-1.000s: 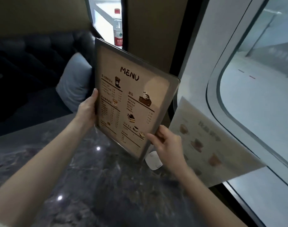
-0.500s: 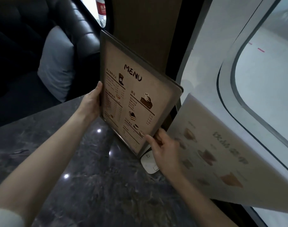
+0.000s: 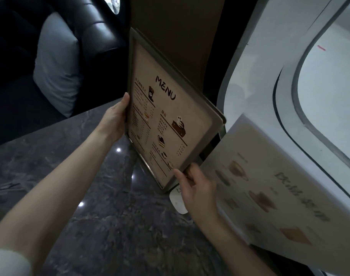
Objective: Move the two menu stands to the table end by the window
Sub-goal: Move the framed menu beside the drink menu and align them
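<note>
A grey-framed menu stand [image 3: 170, 124] headed "MENU" stands tilted on the dark marble table [image 3: 102, 216], at the end beside the window. My left hand [image 3: 115, 120] grips its left edge. My right hand [image 3: 196, 188] holds its lower right corner, thumb on the front. A second menu stand [image 3: 269, 188], pale with drink pictures and blurred, leans to the right of the first, against the white window surround. Its lower part is cut off by the frame.
A small white object [image 3: 177, 202] lies on the table under my right hand. A curved window [image 3: 329, 80] fills the right. A brown pillar [image 3: 176, 36] rises behind the menu. A black sofa [image 3: 96, 28] with a grey cushion [image 3: 56, 62] lies at the far left.
My head has tilted down and closer. The menu stand has shifted slightly toward the pillar and window, both hands keeping the same hold.
</note>
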A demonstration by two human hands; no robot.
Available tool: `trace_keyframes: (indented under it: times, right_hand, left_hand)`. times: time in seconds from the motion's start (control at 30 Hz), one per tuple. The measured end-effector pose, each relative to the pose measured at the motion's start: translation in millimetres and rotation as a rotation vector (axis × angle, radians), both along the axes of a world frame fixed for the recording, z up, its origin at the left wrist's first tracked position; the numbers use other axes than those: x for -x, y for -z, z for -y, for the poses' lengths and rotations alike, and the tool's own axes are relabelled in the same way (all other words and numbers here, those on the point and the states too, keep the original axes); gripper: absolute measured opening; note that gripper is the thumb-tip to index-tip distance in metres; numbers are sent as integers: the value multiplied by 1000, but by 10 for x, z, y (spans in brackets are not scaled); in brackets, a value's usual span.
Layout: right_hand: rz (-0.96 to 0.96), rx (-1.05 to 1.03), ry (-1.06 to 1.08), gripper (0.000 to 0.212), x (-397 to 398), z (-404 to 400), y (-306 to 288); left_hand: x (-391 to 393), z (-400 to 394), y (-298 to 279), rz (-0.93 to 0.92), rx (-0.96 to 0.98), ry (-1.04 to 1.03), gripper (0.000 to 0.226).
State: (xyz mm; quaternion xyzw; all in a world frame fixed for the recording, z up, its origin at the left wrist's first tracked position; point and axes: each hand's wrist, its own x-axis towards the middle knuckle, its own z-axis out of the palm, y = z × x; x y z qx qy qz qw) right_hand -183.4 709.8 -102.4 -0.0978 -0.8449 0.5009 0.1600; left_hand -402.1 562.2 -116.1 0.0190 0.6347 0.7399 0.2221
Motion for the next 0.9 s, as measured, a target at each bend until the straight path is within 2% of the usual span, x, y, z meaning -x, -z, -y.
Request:
trace_keyframes:
  times: [0.23,0.47,0.7,0.83,0.9]
  right_hand:
    - [-33,23,4,12,-44,2,4]
    - [18,-25,-6,20,-49,-20,-13]
    - [219,-125,-74,28,-56,-65,-177]
    - [302,-196,-108,28,-54,-85,-286]
    - [359,-239,-142,27,-56,-98,-366]
  left_hand:
    - [-20,-87,36,19,8,-20,39]
    - [-67,-118,-43,36,69,-61,37]
    - [-291,-228,-180,-27,340,-171,40]
    - [-490,-218,-288,-80,575,-74,54]
    - [-609,-216,-330,-45,645,-56,58]
